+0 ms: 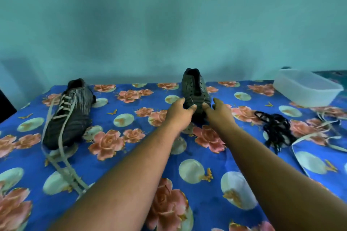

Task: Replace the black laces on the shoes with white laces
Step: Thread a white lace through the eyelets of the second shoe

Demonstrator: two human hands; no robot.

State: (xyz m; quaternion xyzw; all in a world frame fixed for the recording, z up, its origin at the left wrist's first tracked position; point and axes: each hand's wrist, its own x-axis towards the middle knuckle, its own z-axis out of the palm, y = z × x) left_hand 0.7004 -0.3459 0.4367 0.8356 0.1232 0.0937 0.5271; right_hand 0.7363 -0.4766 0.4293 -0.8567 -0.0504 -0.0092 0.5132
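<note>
Fingers (192,108) seemingly around unlaced shoe (195,90)

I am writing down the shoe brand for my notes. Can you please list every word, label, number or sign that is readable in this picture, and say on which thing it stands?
No text can be read anywhere.
Left shoe, with white laces: only stripes, no legible brand.
Right shoe, without laces: no legible mark.
Plastic container: no label visible.
Cloth: only flowers, circles and butterflies.
</note>
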